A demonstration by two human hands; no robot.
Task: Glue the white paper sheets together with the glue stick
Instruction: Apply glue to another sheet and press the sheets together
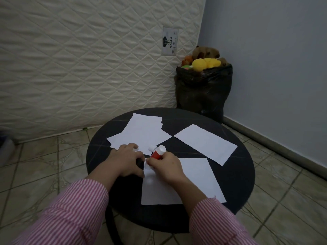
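A round black table (235, 188) carries white paper sheets. One sheet (196, 181) lies nearest me, under my hands. My right hand (167, 167) grips a red glue stick (158, 153) with a white end pointing up and away; its lower end sits at the sheet's top left corner. A small white cap (152, 148) lies just behind the stick. My left hand (126, 160) has curled fingers touching that corner and the table beside it. A loose pile of sheets (141, 131) lies at the back, and a single sheet (207, 143) at the right.
An upright quilted mattress (85, 68) stands behind the table. A black bag (203, 89) stuffed with soft toys sits in the corner by the blue wall. Tiled floor surrounds the table.
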